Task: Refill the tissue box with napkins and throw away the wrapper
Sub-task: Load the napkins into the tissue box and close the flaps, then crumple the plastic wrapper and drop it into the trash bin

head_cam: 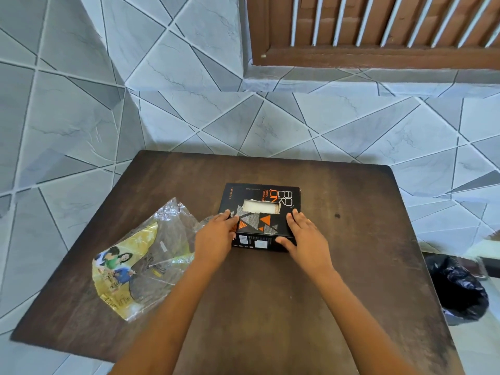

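My two hands rest on the tissue box [261, 216], a black carton with orange and grey triangles, which lies flat near the middle of the dark wooden table [270, 307]. My left hand [216, 234] lies against the box's near-left corner, fingers spread flat over the top edge. My right hand [304, 232] lies against the near-right corner, fingers flat on top and thumb pressed to the front wall. The hands stand apart, one at each side, palms open and bracing the box between them. White napkins [260, 206] show through the torn opening in the top. The emptied wrapper [140, 258], clear plastic with yellow print, lies crumpled on the table to my left, just beside my left wrist. A bin lined with a black bag [457, 288] stands on the floor to the table's right.
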Action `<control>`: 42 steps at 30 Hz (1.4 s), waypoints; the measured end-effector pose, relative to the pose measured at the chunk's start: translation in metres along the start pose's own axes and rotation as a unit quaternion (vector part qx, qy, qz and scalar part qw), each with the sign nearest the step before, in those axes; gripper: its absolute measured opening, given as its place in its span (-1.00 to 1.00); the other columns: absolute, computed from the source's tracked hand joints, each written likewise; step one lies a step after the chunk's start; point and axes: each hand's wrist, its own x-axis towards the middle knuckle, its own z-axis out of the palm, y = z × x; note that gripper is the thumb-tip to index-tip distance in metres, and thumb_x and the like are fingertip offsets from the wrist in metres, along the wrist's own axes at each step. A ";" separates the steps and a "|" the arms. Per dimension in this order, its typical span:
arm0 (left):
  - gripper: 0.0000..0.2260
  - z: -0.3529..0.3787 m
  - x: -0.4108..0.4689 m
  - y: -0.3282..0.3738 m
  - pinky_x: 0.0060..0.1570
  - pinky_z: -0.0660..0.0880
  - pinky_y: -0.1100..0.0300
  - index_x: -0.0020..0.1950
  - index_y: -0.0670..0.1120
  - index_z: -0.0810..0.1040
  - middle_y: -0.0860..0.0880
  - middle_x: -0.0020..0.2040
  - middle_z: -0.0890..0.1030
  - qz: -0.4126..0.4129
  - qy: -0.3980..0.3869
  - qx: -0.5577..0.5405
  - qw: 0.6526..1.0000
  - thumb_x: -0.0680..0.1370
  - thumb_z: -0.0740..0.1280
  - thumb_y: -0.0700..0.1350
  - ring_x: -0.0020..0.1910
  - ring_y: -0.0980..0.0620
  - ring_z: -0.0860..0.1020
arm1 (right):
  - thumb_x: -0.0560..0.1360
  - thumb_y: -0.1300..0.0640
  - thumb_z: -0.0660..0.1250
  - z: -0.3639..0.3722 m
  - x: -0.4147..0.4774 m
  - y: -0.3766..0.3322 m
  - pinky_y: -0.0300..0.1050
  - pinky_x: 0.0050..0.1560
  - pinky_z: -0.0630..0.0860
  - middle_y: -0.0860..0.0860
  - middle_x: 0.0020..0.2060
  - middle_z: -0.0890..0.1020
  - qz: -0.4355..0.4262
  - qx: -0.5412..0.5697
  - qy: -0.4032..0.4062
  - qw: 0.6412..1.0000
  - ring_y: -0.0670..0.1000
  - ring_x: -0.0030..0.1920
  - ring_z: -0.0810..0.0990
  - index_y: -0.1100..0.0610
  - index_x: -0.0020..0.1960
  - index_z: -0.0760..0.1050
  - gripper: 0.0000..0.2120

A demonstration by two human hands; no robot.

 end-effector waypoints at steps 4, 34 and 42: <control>-0.57 -0.006 0.035 -0.009 0.38 0.30 0.06 0.42 0.05 0.33 0.02 0.49 0.29 -0.001 0.009 0.001 1.000 0.56 0.26 -0.16 0.46 0.00 0.26 | 0.54 -0.16 0.09 0.001 0.036 -0.003 -0.10 0.48 0.06 0.07 0.52 0.08 0.001 -0.021 -0.012 1.000 0.03 0.51 0.05 0.12 0.49 0.04 -0.37; -0.67 -0.045 0.109 -0.045 0.29 0.36 0.10 0.28 0.01 0.51 0.03 0.41 0.42 0.009 0.020 -0.175 0.984 0.50 0.33 -0.11 0.34 -0.03 0.44 | 0.55 -0.06 0.12 0.025 0.101 -0.053 -0.03 0.47 -0.15 0.09 0.52 0.05 0.003 0.033 0.075 0.997 0.09 0.52 -0.06 0.10 0.49 0.02 -0.41; -0.70 -0.048 -0.052 -0.137 0.28 0.37 0.11 0.23 -0.07 0.55 -0.06 0.29 0.55 -0.201 0.066 -0.178 0.961 0.51 0.34 -0.09 0.27 -0.07 0.50 | 0.54 -0.02 0.20 0.085 0.028 -0.124 -0.09 0.45 0.09 0.06 0.47 0.22 -0.099 0.205 -0.082 0.970 0.03 0.49 0.14 0.09 0.47 0.09 -0.42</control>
